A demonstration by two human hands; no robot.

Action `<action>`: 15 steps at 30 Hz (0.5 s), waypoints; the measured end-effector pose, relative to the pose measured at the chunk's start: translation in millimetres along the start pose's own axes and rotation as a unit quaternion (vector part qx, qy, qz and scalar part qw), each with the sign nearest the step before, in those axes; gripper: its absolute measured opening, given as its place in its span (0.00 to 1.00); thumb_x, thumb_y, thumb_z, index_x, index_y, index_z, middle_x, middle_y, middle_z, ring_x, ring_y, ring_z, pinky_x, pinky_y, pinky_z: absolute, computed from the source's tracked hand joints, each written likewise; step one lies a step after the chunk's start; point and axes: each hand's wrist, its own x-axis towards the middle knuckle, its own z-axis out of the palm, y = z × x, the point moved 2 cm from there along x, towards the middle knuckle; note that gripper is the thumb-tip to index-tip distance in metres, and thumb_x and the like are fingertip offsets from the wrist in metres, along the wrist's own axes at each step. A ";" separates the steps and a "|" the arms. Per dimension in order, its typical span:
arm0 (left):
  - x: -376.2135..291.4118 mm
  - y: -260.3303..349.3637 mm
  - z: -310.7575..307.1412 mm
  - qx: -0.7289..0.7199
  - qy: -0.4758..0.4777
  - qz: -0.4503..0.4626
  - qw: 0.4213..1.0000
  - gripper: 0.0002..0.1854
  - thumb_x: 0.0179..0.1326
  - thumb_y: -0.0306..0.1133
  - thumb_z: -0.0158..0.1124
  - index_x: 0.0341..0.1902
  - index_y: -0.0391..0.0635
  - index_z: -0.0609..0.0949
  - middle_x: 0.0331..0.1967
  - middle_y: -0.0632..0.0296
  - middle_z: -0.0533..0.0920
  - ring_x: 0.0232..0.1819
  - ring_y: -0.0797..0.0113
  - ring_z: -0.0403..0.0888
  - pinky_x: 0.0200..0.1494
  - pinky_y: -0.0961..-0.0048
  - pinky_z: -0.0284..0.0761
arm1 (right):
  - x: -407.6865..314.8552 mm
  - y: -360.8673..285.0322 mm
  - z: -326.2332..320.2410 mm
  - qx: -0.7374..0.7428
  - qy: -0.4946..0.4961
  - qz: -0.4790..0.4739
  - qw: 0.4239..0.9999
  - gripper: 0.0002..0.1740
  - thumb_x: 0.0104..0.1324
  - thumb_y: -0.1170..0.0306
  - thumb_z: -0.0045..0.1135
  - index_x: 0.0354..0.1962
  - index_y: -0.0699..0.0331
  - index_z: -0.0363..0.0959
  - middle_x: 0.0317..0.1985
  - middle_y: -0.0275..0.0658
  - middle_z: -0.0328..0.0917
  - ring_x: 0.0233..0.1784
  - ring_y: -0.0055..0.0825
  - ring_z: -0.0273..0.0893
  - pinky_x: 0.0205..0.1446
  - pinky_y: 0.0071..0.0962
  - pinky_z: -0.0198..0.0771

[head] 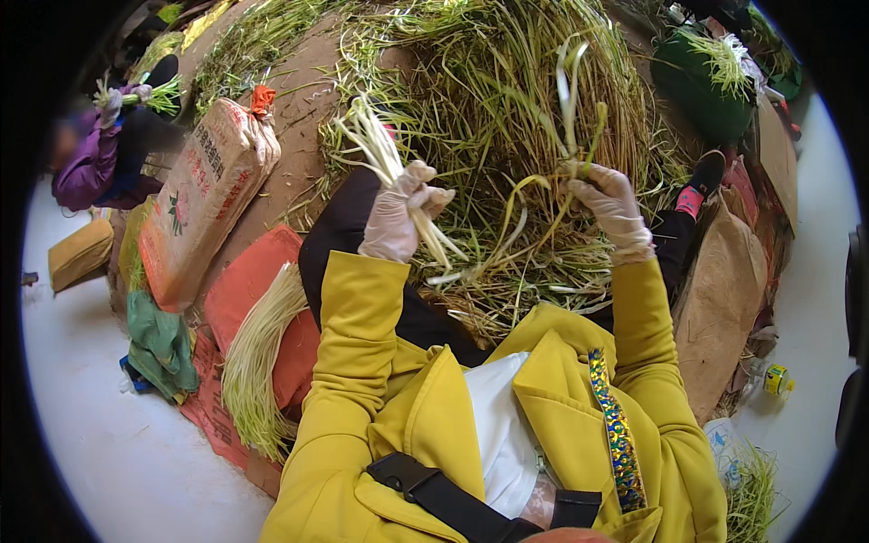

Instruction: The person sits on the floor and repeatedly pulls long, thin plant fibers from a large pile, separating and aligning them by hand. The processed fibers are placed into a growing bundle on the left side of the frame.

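My left hand [407,207], in a thin whitish glove, is closed around a small bunch of pale-stemmed green shoots [373,139], perhaps garlic chives or garlic sprouts. Their white ends point up and away from me. In my right hand [604,197], gloved alike, the fingers pinch a few loose, yellowish leaves and stems [570,102] that hang and curl toward my lap. Beyond and below both hands lies a large heap of long green and straw-coloured stalks [475,88]. A neat bundle of pale shoots [261,360] rests on a red cushion-like pad [254,271] at my left.
A printed, packed sack [204,197] stands at the left, near a green cloth bag [159,339]. Farther left a person in a purple sleeve [88,170] holds shoots. Brown sacking [723,312] and a plastic bottle [776,380] lie at the right; another worker's gloved hand shows at upper right.
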 end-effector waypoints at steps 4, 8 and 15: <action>-1.6 -18.7 7.5 0.029 0.002 -0.025 0.999 0.05 0.59 0.25 0.57 0.37 0.38 0.78 0.24 0.64 0.77 0.27 0.70 0.81 0.49 0.62 0.79 | -1.9 11.0 30.1 0.027 -0.011 0.023 0.999 0.09 0.60 0.75 0.58 0.39 0.66 0.76 0.29 0.32 0.79 0.27 0.12 0.73 0.25 0.12 0.67; -2.1 -25.3 12.7 0.119 -0.040 -0.049 0.991 0.13 0.58 0.39 0.63 0.38 0.40 0.78 0.25 0.65 0.78 0.26 0.71 0.81 0.41 0.71 0.81 | -4.2 23.8 51.7 -0.024 0.013 -0.037 0.999 0.08 0.57 0.77 0.61 0.36 0.67 0.77 0.29 0.30 0.78 0.28 0.15 0.72 0.33 0.15 0.69; 7.9 -35.1 18.8 0.248 -0.013 -0.054 0.967 0.11 0.55 0.37 0.67 0.36 0.43 0.80 0.21 0.70 0.76 0.22 0.80 0.75 0.28 0.83 0.75 | -8.8 19.5 68.4 -0.273 -0.118 -0.075 0.952 0.11 0.56 0.73 0.63 0.38 0.69 0.76 0.31 0.31 0.77 0.30 0.16 0.70 0.36 0.19 0.69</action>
